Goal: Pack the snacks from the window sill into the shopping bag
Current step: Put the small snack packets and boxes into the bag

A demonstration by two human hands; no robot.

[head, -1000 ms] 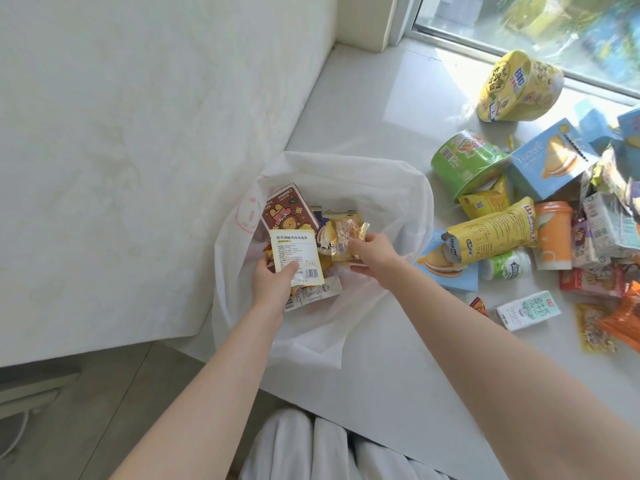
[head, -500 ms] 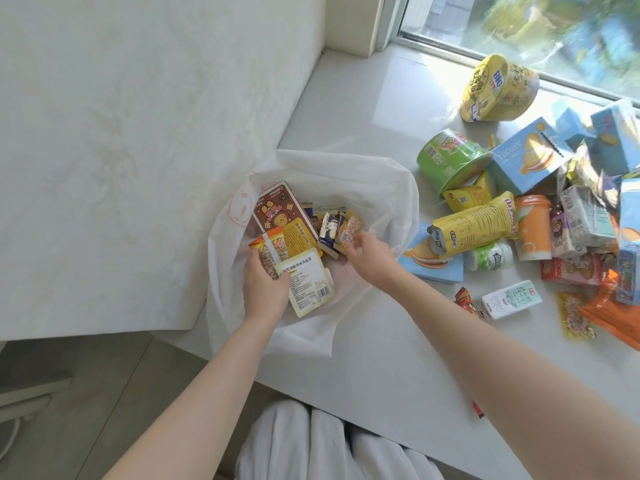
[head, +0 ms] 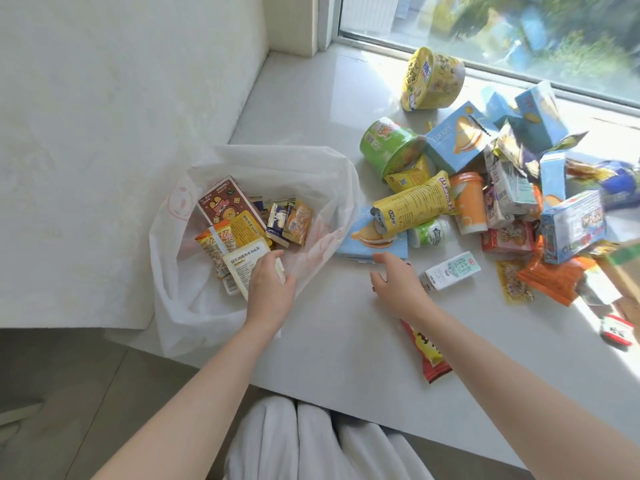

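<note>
My left hand (head: 268, 289) is at the near rim of the shopping bag (head: 311, 174), thumb and fingers pinching the white film and holding the mouth open. My right hand (head: 398, 289) is outside the bag, fingers loosely spread and holding nothing, poised low over the window sill (head: 346, 341); whether it touches the sill I cannot tell. The two hands are apart, the bag's right edge between them. The bag lies on the sill's left end. Inside it are a white-and-yellow packet (head: 242, 266) just beside my left fingers, an orange packet (head: 214, 240), a brown box (head: 225, 206) and a few small sachets (head: 291, 221). Just beyond my right fingertips lies a flat blue biscuit box (head: 372, 242), with a yellow packet (head: 412, 206) resting across its far edge. To the right of that hand is a small milk carton (head: 452, 275) on its side. A red wrapper (head: 427, 351) shows from under my right forearm. Further out, the unpacked snacks lie heaped: a green cup (head: 388, 143) tipped over, an orange cup (head: 469, 202) upright, a yellow tub (head: 429, 81) on its side near the window (head: 519, 29), and more blue boxes and assorted packets towards the right edge.
</note>
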